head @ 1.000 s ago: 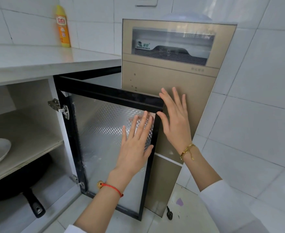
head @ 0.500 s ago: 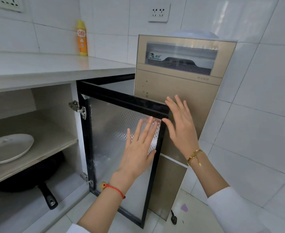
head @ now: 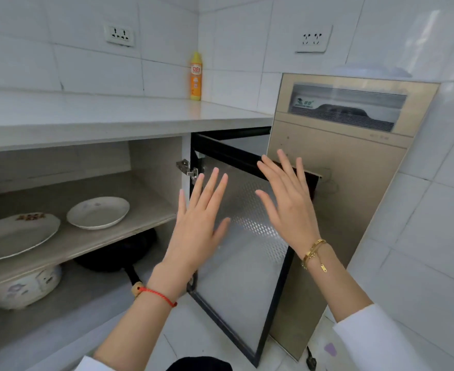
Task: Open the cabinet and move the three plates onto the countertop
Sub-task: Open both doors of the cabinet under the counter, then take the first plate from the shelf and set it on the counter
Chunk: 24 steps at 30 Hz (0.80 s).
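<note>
The cabinet door [head: 247,253], black-framed with a frosted panel, stands swung wide open to the right. My left hand [head: 199,223] and my right hand [head: 290,207] hover flat in front of it, fingers spread, holding nothing. On the cabinet's upper shelf [head: 92,245] sit a small white plate [head: 98,212] and, left of it, a larger patterned plate [head: 14,235] cut off by the frame edge. Both plates lie left of my left hand, apart from it. The white countertop [head: 100,113] runs above the cabinet.
A yellow detergent bottle [head: 196,76] stands at the back of the countertop. A beige appliance [head: 354,156] stands right of the door. Below the shelf lie a black pan [head: 118,253] and a patterned white pot [head: 22,287]. Tiled walls close in on the right.
The view has swung left, bringing both plates and the lower cabinet into sight. Both hands have lifted off the door and now hover slightly left of it.
</note>
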### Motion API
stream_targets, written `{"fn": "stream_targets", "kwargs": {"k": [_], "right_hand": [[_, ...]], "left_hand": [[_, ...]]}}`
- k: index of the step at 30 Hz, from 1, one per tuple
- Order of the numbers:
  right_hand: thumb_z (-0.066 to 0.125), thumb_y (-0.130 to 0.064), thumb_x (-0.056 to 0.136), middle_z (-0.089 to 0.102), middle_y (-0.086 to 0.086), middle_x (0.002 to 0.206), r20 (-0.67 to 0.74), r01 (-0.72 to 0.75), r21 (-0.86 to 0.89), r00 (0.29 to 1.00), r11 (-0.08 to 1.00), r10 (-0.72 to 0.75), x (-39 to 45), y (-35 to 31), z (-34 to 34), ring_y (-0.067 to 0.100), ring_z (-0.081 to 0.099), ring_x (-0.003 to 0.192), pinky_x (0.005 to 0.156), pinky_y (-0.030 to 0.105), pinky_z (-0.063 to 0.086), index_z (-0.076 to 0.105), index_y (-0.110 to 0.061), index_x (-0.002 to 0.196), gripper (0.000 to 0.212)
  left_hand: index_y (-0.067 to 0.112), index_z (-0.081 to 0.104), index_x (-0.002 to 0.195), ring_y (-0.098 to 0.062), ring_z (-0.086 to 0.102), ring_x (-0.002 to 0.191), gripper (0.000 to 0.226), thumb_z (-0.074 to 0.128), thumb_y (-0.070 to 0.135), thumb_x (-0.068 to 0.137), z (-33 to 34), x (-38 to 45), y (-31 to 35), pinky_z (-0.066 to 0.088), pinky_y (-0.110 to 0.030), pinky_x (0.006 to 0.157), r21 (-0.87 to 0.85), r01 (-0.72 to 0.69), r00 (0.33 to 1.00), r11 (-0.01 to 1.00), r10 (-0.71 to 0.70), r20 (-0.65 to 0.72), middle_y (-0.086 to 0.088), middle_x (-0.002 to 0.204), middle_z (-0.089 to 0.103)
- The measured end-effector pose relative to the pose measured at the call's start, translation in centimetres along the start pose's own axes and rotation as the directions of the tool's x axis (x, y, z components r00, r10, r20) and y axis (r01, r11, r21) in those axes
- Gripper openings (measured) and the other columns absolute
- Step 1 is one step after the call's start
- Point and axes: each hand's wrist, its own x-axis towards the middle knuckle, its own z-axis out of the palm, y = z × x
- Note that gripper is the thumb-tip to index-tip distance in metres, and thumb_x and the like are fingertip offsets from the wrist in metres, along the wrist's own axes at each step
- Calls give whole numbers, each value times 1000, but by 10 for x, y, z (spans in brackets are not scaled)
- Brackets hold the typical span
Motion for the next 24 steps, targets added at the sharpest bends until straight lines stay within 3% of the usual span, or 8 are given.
{"fn": "stream_targets", "kwargs": {"k": [9,17,24], "right_hand": [[47,-25,101,45,3,149,35,61,365,996,929,-80,28,-114,50,20,24,148,123,46,14,43,-9,143,45],[49,-22,100,46,1,148,53,100,592,985,800,-163,37,-204,90,18,22,149,124,44,13,42,-11,143,45],[49,-24,100,46,0,148,66,126,710,968,693,-244,45,-268,119,17,22,149,123,45,15,42,-13,143,45]], "left_hand": [[29,2,156,-17,-8,153,77,50,33,96,-85,-77,-66,5,-53,122,177,253,966,951,-237,-107,10,165,-6],[28,5,156,-18,-5,153,76,51,34,97,-154,-154,-110,7,-54,122,301,498,867,814,-450,-215,9,165,-2],[28,7,156,-17,-4,153,75,52,32,97,-190,-190,-140,6,-52,121,334,615,789,715,-544,-287,9,165,-1]]}}
